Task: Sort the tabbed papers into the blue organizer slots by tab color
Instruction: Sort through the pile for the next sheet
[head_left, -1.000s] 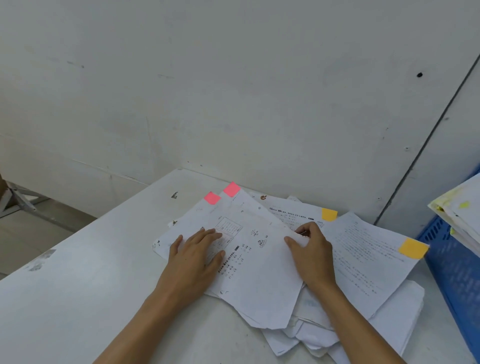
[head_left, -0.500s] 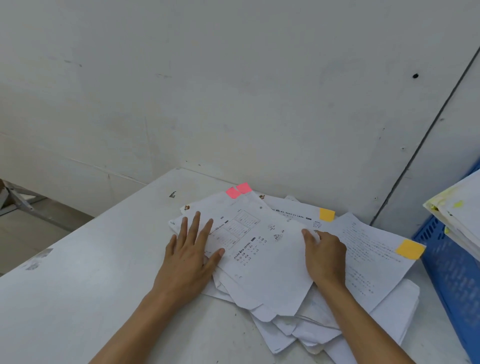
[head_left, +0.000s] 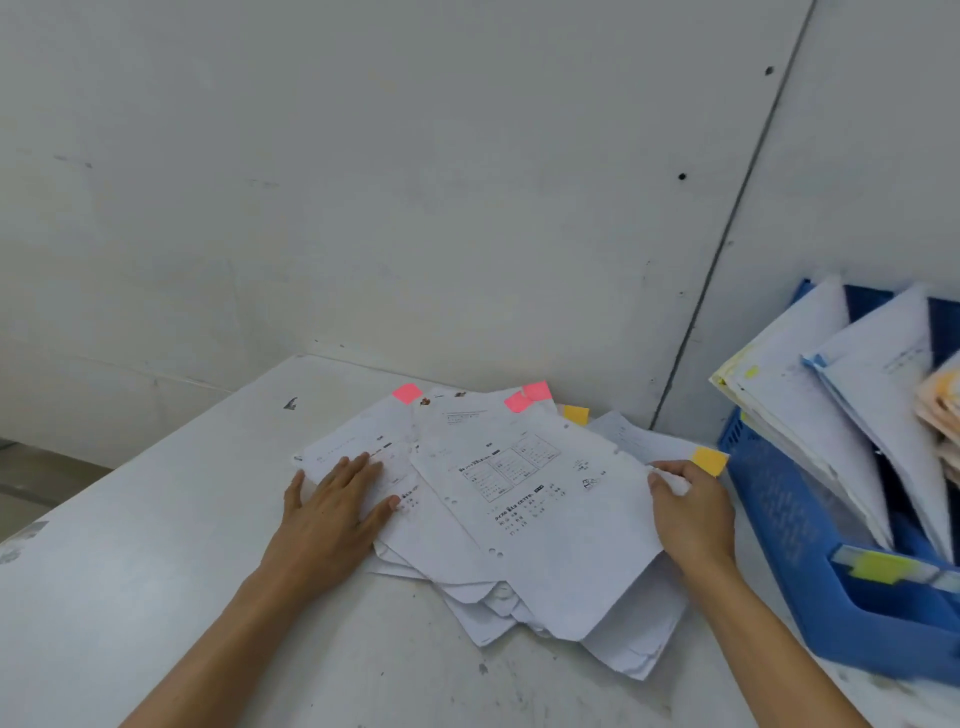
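Note:
A loose pile of white papers (head_left: 524, 509) lies on the white table, fanned out. Pink tabs (head_left: 528, 396) stick out of the far edge, one more pink tab (head_left: 407, 393) to their left, and orange tabs (head_left: 709, 460) on the right. My left hand (head_left: 332, 514) rests flat, fingers spread, on the left sheets. My right hand (head_left: 688, 512) grips the right edge of the top sheets, just below an orange tab. The blue organizer (head_left: 810, 525) stands at the right with several sheets upright in its slots.
A grey wall runs close behind the pile and the organizer. The table (head_left: 130, 545) ends at the left, with floor beyond. A yellow label (head_left: 883, 566) sits on the organizer's near rim.
The top sheets with pink tabs have slid to the right, toward the organizer. My right hand moved right with them. The view turned right, showing the organizer's slots.

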